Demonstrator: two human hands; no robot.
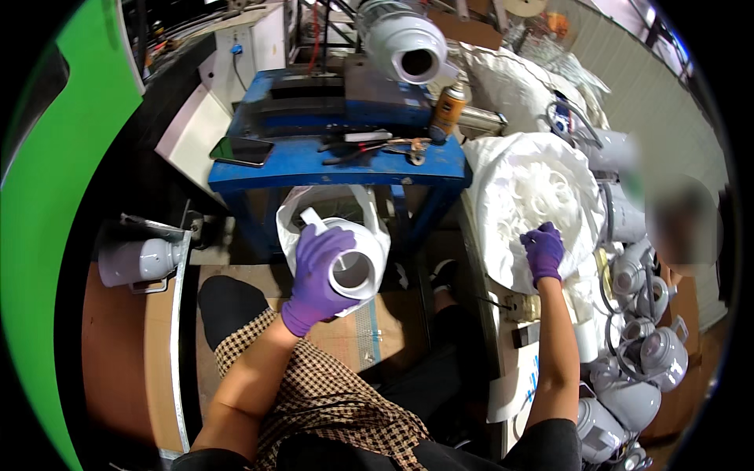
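Observation:
My left hand point(316, 275), in a purple glove, is closed around a white plastic jug point(369, 245) in front of the blue bench. The jug's round opening faces up toward me, and a handle-like part sticks out at its upper left. Behind and below it hangs a white bag point(289, 213) with its mouth spread. To the right, a white sack point(491, 235) is filled with thin white plastic rings point(538, 192). At the sack's near right side, my gloved right hand point(543, 253) has its fingers curled among the rings; what they hold is hard to see.
On the blue bench point(306, 165) lie a phone point(242, 151), pliers point(357, 151) and an orange spray can point(448, 111). A large white vessel point(404, 47) sits above it. Several grey jugs point(664, 357) crowd the right side; another grey jug point(137, 261) is at left.

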